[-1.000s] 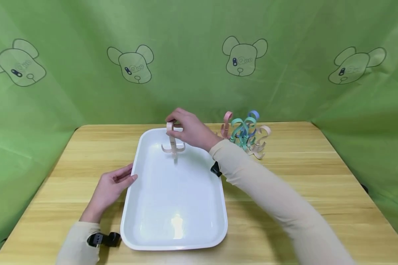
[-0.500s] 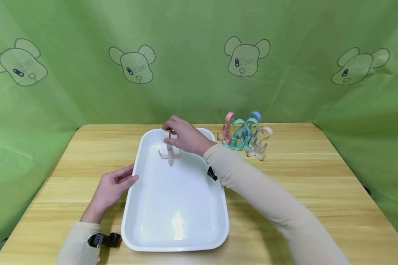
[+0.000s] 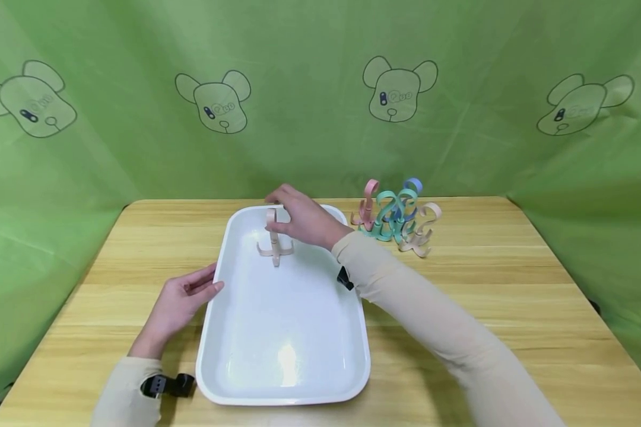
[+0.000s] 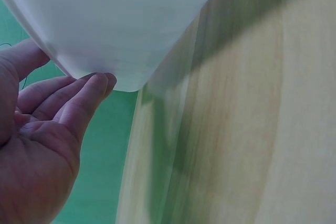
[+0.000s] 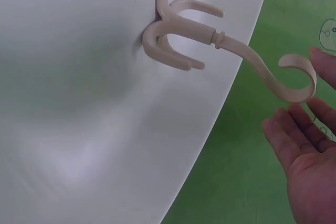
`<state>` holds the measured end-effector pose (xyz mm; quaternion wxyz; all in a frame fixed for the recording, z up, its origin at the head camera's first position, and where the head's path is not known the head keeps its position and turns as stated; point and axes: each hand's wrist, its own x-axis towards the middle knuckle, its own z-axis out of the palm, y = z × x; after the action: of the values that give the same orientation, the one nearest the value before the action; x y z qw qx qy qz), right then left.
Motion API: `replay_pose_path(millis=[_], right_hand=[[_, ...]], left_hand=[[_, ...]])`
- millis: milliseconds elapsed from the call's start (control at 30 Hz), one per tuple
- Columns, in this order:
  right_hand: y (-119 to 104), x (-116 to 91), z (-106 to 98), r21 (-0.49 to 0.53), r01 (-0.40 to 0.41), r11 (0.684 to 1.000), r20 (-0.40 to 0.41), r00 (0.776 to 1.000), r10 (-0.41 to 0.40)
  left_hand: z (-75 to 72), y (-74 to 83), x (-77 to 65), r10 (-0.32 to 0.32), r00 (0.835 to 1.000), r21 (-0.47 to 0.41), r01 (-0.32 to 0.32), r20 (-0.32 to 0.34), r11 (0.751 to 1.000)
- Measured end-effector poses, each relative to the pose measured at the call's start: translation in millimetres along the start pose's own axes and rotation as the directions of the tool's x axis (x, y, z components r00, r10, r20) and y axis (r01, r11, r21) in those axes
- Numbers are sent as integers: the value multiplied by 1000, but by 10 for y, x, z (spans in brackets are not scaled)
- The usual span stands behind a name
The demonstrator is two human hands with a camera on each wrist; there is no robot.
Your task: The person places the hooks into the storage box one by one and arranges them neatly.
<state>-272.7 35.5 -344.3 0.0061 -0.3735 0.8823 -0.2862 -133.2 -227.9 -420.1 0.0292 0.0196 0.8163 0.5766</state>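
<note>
A white tray (image 3: 278, 320) lies on the wooden table in the head view. My left hand (image 3: 177, 309) holds its left side, thumb over the rim and fingers against the outside wall, as the left wrist view also shows. Near the tray's far end stands a beige multi-prong hanging hook (image 3: 275, 250), prongs down and curved top up. Around that top, my right hand (image 3: 308, 222) has its thumb and fingers spread. In the right wrist view the fingers (image 5: 278, 137) are apart from the hook's curl, with the thumb close beside it.
To the right of the tray, several similar hooks stand in a cluster: a pink hook (image 3: 368, 204), green hooks (image 3: 387, 207), a blue hook (image 3: 413, 185) and another beige hook (image 3: 419, 234). A green curtain (image 3: 310, 148) hangs behind the table (image 3: 486, 296).
The right hand has lowered the beige hook toward the near side into the tray, then loosened its fingers from the curved top. The left hand has stayed at the rim.
</note>
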Motion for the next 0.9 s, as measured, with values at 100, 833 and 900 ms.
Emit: replay_pose_path(millis=[100,833,900], right_hand=[[8,-39,-81,28,-34,999,-2,999,35],[328,-558,-619,172,-95,980,-172,977,125],[358,-627,-685,189,-92,978,-204,970,131]], left_hand=[[7,-2,0,-2,1000,-4,2,0,1000],[-7,23,-17,1,1000,62,-1,-2,998],[-9,33,-9,2,1000,62,-2,-2,998]])
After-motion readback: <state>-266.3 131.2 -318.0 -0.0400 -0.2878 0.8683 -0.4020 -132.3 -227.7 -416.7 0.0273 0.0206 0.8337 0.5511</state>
